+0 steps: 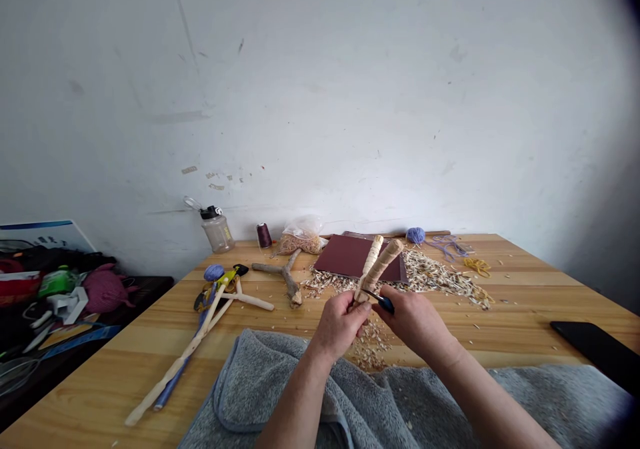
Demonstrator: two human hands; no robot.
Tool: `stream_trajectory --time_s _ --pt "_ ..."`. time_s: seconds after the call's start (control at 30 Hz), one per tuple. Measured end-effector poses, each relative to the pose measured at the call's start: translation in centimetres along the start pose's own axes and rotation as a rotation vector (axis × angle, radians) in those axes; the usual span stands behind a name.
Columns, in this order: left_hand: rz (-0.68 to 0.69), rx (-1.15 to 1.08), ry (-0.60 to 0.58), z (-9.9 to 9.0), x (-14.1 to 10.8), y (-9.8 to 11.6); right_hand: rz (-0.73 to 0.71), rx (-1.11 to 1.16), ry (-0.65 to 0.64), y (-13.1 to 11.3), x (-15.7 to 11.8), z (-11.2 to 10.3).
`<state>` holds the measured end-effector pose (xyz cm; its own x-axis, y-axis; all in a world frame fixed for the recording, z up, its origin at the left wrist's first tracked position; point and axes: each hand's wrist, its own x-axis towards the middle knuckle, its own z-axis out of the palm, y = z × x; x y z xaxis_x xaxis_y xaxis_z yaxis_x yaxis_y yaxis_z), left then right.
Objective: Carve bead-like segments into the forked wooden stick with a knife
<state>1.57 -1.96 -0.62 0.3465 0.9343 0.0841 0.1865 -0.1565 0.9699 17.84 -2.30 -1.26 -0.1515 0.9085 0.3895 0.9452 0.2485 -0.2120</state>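
Observation:
A peeled, forked branch (379, 267) is gripped near its base by my left hand (339, 326), its two pale prongs pointing up and away from me. My right hand (414, 317) is closed around the dark blue handle of a carving knife (384, 301). The knife's blade lies against the wood near the fork, just above my left thumb. My fingers hide the lower end of the branch. Below both hands, small wood chips (373, 349) are scattered on the table, beside a grey towel (270, 376).
Dark red sandpaper sheets (335, 257) lie amid wood shavings (440, 276). An unpeeled forked branch (286, 276) and peeled sticks (185, 359) are at left. Behind stand a bottle (217, 230), a thread spool (263, 235) and blue yarn (415, 235). A black flat object (595, 349) lies right.

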Motion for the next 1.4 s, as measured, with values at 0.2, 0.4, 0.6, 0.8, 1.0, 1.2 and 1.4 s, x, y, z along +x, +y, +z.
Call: stream_trajectory --time_s 0.2,0.4,0.6,0.8,1.0,1.2,1.4 --pt "0.155 0.388 0.132 0.3 0.0 0.0 0.075 -0.012 -0.063 -0.4 0.1 0.5" --pt "0.192 0.841 0.263 1.6 -0.4 0.1 0.136 0.082 -0.111 -0.9 0.3 0.9" --pt "0.175 0.884 0.453 1.9 -0.2 -0.3 0.023 0.380 -0.139 -1.6 0.0 -0.5" --pt "0.194 0.384 0.421 -0.1 0.9 -0.7 -0.023 0.475 -0.073 0.0 0.2 -1.2" --pt "0.110 -0.029 0.277 -0.3 1.0 -1.1 -0.002 0.164 0.027 0.9 0.5 -0.1" --pt "0.084 -0.277 0.084 0.2 1.0 -1.0 -0.050 0.112 0.009 0.6 0.4 0.2" --pt "0.016 -0.328 0.013 0.2 0.6 -0.6 0.003 0.094 0.145 1.1 0.5 -0.5"
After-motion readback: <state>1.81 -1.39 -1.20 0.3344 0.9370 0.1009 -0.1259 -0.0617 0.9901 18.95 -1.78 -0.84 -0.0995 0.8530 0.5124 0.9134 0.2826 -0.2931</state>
